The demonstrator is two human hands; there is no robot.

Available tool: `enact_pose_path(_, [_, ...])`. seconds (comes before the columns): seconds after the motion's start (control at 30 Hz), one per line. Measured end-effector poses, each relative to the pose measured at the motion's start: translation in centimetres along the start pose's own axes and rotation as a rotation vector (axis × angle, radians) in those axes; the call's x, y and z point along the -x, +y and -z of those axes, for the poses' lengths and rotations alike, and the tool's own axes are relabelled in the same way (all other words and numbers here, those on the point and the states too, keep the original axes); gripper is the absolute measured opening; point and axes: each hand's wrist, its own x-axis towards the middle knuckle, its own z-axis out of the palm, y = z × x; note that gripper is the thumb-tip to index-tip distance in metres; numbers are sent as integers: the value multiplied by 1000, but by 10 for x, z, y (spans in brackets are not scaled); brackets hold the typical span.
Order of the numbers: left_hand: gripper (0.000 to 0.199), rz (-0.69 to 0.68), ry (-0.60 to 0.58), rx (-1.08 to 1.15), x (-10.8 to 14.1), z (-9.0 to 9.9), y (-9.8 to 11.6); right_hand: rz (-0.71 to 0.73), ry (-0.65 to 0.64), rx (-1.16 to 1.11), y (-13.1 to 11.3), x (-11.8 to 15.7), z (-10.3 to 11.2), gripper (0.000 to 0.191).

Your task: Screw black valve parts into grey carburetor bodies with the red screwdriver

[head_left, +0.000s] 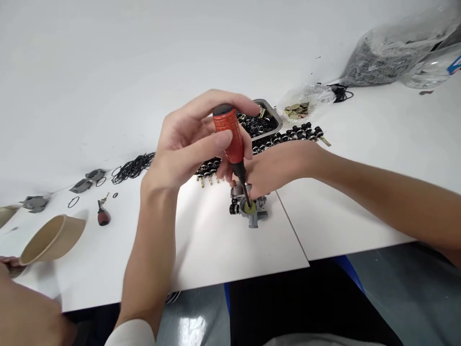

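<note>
A red screwdriver (pixel 236 139) with a black cap stands tilted in my left hand (pixel 183 139), the fingers and thumb wrapped round its handle. Its tip meets a brass-coloured disc (pixel 249 207) in the bore of a grey metal carburetor (pixel 253 221). Black fittings stick out from the carburetor's left side. My right hand (pixel 268 168) reaches in from the right and grips the carburetor from behind, its fingertips partly hidden by the screwdriver and my left hand.
Behind my hands are a metal tray (pixel 279 122) of small black parts, rows of black-and-brass parts (pixel 306 132) and a bag of brass discs (pixel 297 110). Black rings (pixel 133 168), another screwdriver (pixel 103 218) and a tan bowl (pixel 72 235) lie left. Another person's arm (pixel 29 312) reaches in there.
</note>
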Motion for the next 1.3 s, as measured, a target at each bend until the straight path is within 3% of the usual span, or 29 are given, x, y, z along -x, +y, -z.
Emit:
enact_pose_path(0.1, [28, -68, 47, -35, 1, 3, 0, -55, -83, 73, -1, 1, 1, 19])
enact_pose_path(0.2, [32, -149, 86, -82, 1, -2, 0, -45, -87, 83, 0, 1, 1, 19])
enact_pose_path(0.3, [26, -186, -6, -170, 2, -4, 4, -45, -116, 84, 2, 0, 2, 17])
enact_pose_path(0.47, [15, -240, -212, -287, 2, 7, 9, -17, -149, 71, 3, 2, 5, 17])
enact_pose_path(0.53, [10, -270, -167, -237, 3, 9, 8, -37, -145, 56, 2, 2, 6, 17])
enact_pose_path(0.63, [6, -242, 1, -167, 6, 3, 12, -51, -132, 42, 3, 2, 6, 18])
enact_pose_path(0.77, [10, -121, 168, -210, 11, -3, 24, -23, -109, 52, 9, 1, 6, 21])
enact_pose_path(0.9, [16, -155, 149, -233, 13, -3, 29, -25, -60, 14, 13, 0, 7, 24])
enact_pose_path(1.03, [16, -138, 117, -213, 8, -3, 20, -35, -96, 23, 11, 2, 9, 27])
enact_pose_path(1.17, [17, -240, 66, -240, 4, 2, 11, 73, -70, 105, 8, 3, 11, 29])
enact_pose_path(1.3, [19, -289, 150, -325, 9, 4, 24, 214, -58, 142, 6, 2, 13, 18])
